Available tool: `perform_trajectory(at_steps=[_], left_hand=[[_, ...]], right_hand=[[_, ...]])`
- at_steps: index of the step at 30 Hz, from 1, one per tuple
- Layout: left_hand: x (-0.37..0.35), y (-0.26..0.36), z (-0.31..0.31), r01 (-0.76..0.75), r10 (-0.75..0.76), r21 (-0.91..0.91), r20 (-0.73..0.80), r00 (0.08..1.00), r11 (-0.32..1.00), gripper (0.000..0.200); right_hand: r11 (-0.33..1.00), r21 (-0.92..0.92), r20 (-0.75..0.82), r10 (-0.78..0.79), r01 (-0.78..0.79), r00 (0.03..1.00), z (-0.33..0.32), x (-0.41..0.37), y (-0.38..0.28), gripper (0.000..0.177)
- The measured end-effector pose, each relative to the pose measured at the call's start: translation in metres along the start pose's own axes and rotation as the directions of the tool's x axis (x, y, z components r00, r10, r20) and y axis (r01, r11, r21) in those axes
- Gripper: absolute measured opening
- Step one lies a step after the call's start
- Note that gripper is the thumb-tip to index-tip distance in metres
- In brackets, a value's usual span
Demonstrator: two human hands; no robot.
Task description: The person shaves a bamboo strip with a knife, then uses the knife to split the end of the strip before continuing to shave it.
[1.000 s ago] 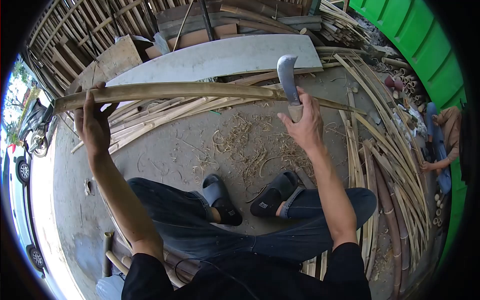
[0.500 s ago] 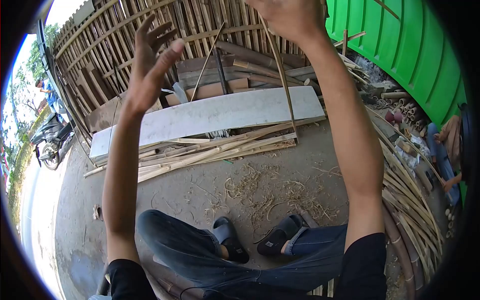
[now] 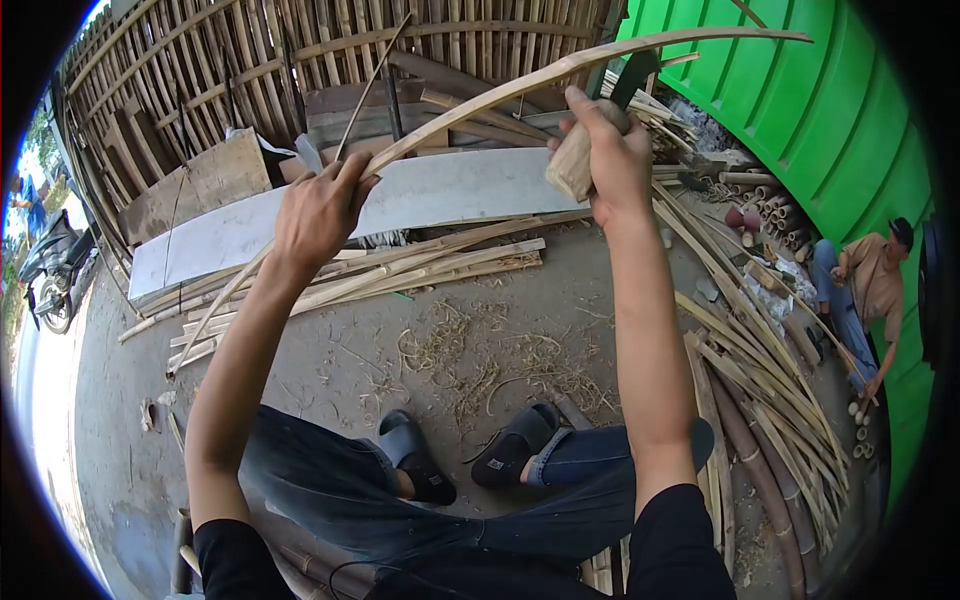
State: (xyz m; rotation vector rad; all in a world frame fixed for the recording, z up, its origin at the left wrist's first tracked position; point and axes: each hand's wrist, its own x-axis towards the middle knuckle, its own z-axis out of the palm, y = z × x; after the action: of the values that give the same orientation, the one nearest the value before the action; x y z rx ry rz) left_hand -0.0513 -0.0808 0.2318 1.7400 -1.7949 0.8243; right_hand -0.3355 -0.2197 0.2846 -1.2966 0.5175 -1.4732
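Bamboo strip swung aslant, shavings below, white board behind

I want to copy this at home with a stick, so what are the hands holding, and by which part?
The left hand grips a bamboo strip partway along its length; the right hand holds a knife by its wooden handle.
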Motion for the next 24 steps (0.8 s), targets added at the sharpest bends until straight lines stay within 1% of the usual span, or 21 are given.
perform_trajectory(at_steps=[2, 3, 4, 5, 6, 7, 8, 9, 10, 11, 12, 13, 14, 15, 17, 19, 20, 21, 22, 23, 24], left_hand=[[-0.045, -0.022, 0.012, -0.005, -0.012, 0.098, 0.171, 0.985, 0.995, 0.024], [-0.068, -0.033, 0.017, -0.007, -0.026, 0.127, 0.256, 0.966, 0.992, 0.024], [-0.091, -0.042, 0.023, -0.008, -0.027, 0.123, 0.280, 0.960, 0.992, 0.024], [-0.114, -0.049, 0.030, 0.000, -0.058, 0.163, 0.355, 0.933, 0.987, 0.024], [-0.136, -0.055, 0.036, 0.001, -0.090, 0.202, 0.433, 0.897, 0.979, 0.024], [-0.156, -0.061, 0.042, -0.008, -0.085, 0.192, 0.472, 0.877, 0.981, 0.024], [-0.175, -0.066, 0.048, -0.019, -0.093, 0.202, 0.527, 0.845, 0.979, 0.025], [-0.191, -0.069, 0.052, -0.031, -0.101, 0.214, 0.576, 0.811, 0.976, 0.026], [-0.203, -0.070, 0.056, -0.055, -0.089, 0.221, 0.590, 0.802, 0.974, 0.027], [-0.211, -0.072, 0.058, -0.065, -0.082, 0.213, 0.613, 0.786, 0.975, 0.027], [-0.216, -0.071, 0.058, -0.111, -0.019, 0.181, 0.595, 0.804, 0.977, 0.029], [-0.218, -0.070, 0.060, -0.159, 0.047, 0.147, 0.571, 0.819, 0.976, 0.030], [-0.217, -0.070, 0.059, -0.111, -0.026, 0.171, 0.646, 0.763, 0.979, 0.034], [-0.215, -0.066, 0.059, -0.121, -0.013, 0.159, 0.656, 0.754, 0.980, 0.034], [-0.216, -0.057, 0.059, -0.071, -0.076, 0.169, 0.730, 0.680, 0.983, 0.036], [-0.220, -0.051, 0.056, -0.109, -0.012, 0.114, 0.743, 0.670, 0.988, 0.040], [-0.220, -0.049, 0.052, -0.144, 0.032, 0.086, 0.747, 0.664, 0.986, 0.042], [-0.220, -0.047, 0.049, -0.177, 0.073, 0.060, 0.750, 0.657, 0.982, 0.043], [-0.223, -0.049, 0.048, -0.220, 0.143, 0.007, 0.740, 0.657, 0.975, 0.044], [-0.225, -0.052, 0.047, -0.227, 0.153, -0.002, 0.745, 0.650, 0.974, 0.044], [-0.229, -0.055, 0.045, -0.201, 0.135, -0.002, 0.746, 0.652, 0.980, 0.043]], right_hand=[[0.962, -0.179, -0.072, 0.197, -0.207, 0.978, -0.041, -0.040, 0.051, 0.042], [0.953, -0.212, -0.068, 0.207, -0.217, 0.976, -0.067, -0.059, 0.086, 0.038], [0.914, -0.290, -0.065, 0.276, -0.283, 0.959, -0.086, -0.085, 0.106, 0.035], [0.901, -0.345, -0.096, 0.247, -0.265, 0.964, -0.109, -0.109, 0.139, 0.038], [0.842, -0.486, -0.123, 0.197, -0.232, 0.973, -0.116, -0.137, 0.147, 0.042], [0.759, -0.617, -0.140, 0.151, -0.206, 0.979, -0.123, -0.161, 0.155, 0.046], [0.749, -0.614, -0.161, 0.191, -0.249, 0.968, -0.129, -0.177, 0.167, 0.046], [0.744, -0.650, -0.142, 0.083, -0.156, 0.986, -0.136, -0.193, 0.183, 0.047], [0.729, -0.682, -0.115, -0.031, -0.056, 0.993, -0.143, -0.207, 0.196, 0.049], [0.728, -0.681, -0.130, -0.007, -0.085, 0.991, -0.149, -0.216, 0.207, 0.049], [0.701, -0.650, -0.140, 0.267, -0.292, 0.953, -0.152, -0.221, 0.211, 0.045], [0.622, -0.616, -0.139, 0.518, -0.483, 0.844, -0.154, -0.224, 0.215, 0.041], [0.523, -0.745, -0.160, 0.463, -0.415, 0.872, -0.152, -0.227, 0.219, 0.031], [0.515, -0.741, -0.176, 0.471, -0.431, 0.864, -0.147, -0.229, 0.227, 0.031], [0.514, -0.806, -0.100, 0.373, -0.295, 0.923, -0.136, -0.235, 0.244, 0.029], [0.453, -0.870, -0.001, 0.392, -0.194, 0.920, -0.114, -0.236, 0.244, 0.028], [0.401, -0.893, 0.015, 0.480, -0.205, 0.877, -0.101, -0.236, 0.241, 0.030], [0.395, -0.891, -0.005, 0.483, -0.223, 0.876, -0.098, -0.239, 0.250, 0.030], [0.330, -0.929, 0.019, 0.502, -0.171, 0.865, -0.098, -0.241, 0.263, 0.033], [0.265, -0.958, 0.046, 0.526, -0.113, 0.850, -0.099, -0.241, 0.273, 0.036], [0.162, -0.978, -0.010, 0.591, -0.131, 0.806, -0.105, -0.236, 0.277, 0.040]])
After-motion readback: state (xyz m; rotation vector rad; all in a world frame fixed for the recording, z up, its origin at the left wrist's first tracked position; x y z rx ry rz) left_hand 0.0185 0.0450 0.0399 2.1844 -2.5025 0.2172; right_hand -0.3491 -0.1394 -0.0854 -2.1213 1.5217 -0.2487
